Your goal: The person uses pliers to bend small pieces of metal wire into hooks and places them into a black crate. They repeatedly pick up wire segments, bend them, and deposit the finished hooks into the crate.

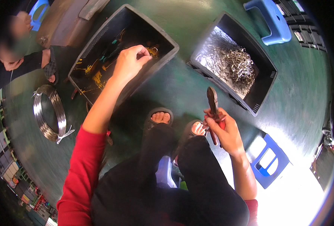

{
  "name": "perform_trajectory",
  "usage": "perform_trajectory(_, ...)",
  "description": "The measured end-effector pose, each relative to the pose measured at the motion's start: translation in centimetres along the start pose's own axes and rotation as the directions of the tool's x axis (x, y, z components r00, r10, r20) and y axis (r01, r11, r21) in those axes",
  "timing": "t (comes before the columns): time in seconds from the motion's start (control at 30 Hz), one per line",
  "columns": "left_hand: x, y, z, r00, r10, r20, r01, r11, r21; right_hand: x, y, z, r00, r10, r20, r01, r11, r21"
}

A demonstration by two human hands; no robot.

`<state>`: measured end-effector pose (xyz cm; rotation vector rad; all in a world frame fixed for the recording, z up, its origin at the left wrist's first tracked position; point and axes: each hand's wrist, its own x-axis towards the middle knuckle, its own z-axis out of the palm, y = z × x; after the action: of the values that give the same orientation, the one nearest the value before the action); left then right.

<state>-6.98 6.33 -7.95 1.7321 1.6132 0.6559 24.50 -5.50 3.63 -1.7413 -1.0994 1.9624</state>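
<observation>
My left hand point(129, 63) reaches over the dark crate point(170, 56) at the left, thumb and forefinger pinched together. At its fingertips glints a small bent wire piece point(155, 49), blurred and partly hidden. Inside that crate lie yellow bits point(97, 80) and a tool with teal handles point(107, 52). In front of my right knee, my right hand point(227, 132) is closed round red-handled pliers point(212, 100), their dark jaws pointing up and away from me. Beyond them, the right crate point(263, 88) holds a heap of shiny bent wire pieces point(239, 66).
A coil of silver wire point(43, 116) lies on the green floor at the left. Near it sits another person point(22, 71) in dark clothes. A blue stool point(270, 22) stands at the far right, another blue stool point(270, 162) beside my right forearm. My sandalled feet point(160, 117) are between the crates.
</observation>
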Motion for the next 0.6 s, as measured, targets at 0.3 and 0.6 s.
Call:
perform_trajectory(0.3,-4.6,13.4,-0.7,0.786,0.458,0.416,-0.554,0.819,0.145,1.5,-2.5,0.9,0.917,-0.336,-0.216,0.331,0.942,-0.063)
perform_trajectory(0.6,-5.3,14.7,0.6,0.891,0.425,0.162,-0.422,0.905,-0.055,1.3,-2.0,0.9,0.942,-0.221,-0.251,0.262,0.955,0.14)
